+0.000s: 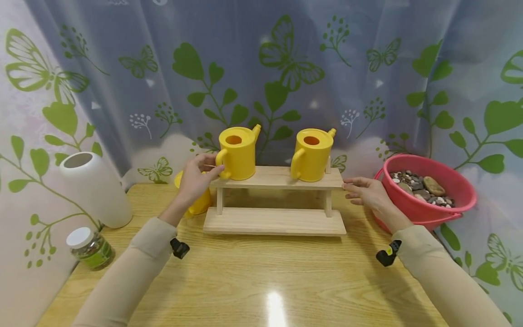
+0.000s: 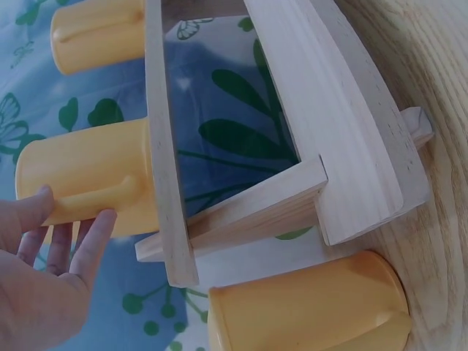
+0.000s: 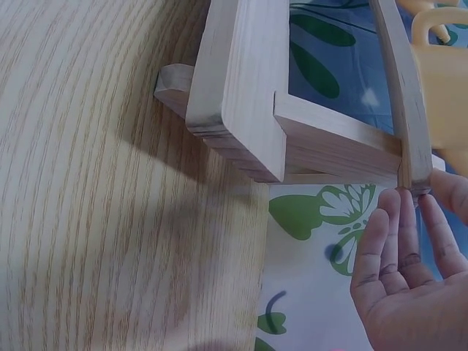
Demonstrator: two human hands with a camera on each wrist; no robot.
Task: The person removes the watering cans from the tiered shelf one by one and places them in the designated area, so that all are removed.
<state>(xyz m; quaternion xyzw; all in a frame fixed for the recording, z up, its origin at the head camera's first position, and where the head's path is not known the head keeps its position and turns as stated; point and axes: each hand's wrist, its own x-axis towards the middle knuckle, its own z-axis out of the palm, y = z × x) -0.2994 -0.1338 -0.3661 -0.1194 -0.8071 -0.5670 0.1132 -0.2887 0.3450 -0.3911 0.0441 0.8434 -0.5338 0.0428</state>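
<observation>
A two-tier wooden shelf (image 1: 273, 221) stands on the table with two yellow watering cans on its upper board. My left hand (image 1: 194, 181) is at the left watering can (image 1: 243, 160); in the left wrist view, thumb and fingers pinch its handle (image 2: 99, 201). The right watering can (image 1: 318, 158) stands apart from both hands. With fingers mostly straight, my right hand (image 1: 369, 196) touches the upper board's right end (image 3: 417, 164). A third yellow watering can (image 1: 202, 203) sits on the table left of the shelf, partly hidden by my left hand.
On the left are a white vase (image 1: 96, 190) and a lidded jar (image 1: 91, 250). A pink bucket (image 1: 461, 193) holding stones (image 1: 425, 188) stands close to my right hand. A patterned curtain (image 1: 245, 59) hangs behind the wooden table (image 1: 229, 277).
</observation>
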